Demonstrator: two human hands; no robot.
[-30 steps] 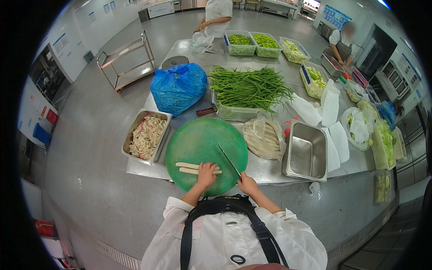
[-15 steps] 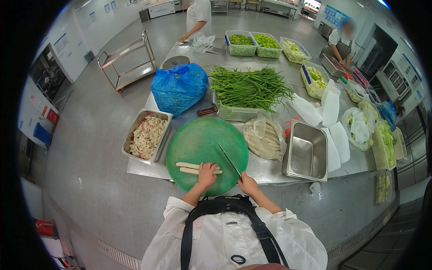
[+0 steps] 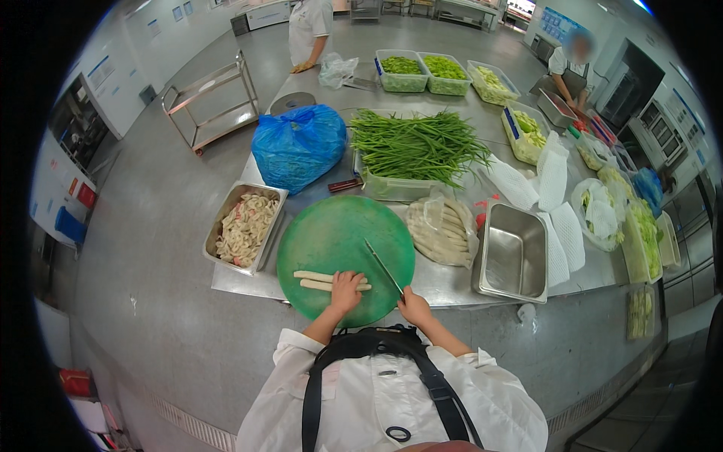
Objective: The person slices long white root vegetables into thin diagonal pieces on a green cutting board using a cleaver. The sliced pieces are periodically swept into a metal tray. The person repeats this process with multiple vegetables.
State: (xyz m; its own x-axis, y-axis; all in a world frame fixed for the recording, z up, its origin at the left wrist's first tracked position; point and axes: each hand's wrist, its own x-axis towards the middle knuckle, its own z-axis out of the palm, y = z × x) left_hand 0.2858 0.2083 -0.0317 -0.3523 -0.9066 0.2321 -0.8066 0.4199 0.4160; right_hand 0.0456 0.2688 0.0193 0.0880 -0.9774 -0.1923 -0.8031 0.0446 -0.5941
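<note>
Two pale stalks (image 3: 325, 281) lie side by side across the near part of my round green cutting board (image 3: 331, 237), which sits on a long steel table (image 3: 452, 280) in a big kitchen with a grey floor (image 3: 143, 248). My left hand (image 3: 346, 290) is pressed flat over the right ends of the stalks, fingers curled down on them. My right hand (image 3: 414, 307) is closed around the handle of one knife (image 3: 382, 266), its blade angled up and left over the board, just right of the stalks and not touching them.

One steel tray of sliced pale pieces (image 3: 245, 226) sits left of the board, and one empty steel pan (image 3: 514, 260) sits to the right. Between board and pan lies one clear bag of more pale stalks (image 3: 443, 230). Behind the board I count one blue plastic bag (image 3: 299, 145) and one tub heaped with long green beans (image 3: 418, 147). Three clear tubs of green vegetables (image 3: 444, 73) line the far end of the table.

One steel trolley (image 3: 211, 105) stands on the floor to the left. Two other people work at the far end, one in white (image 3: 309, 26) and one at the right corner (image 3: 566, 71).
</note>
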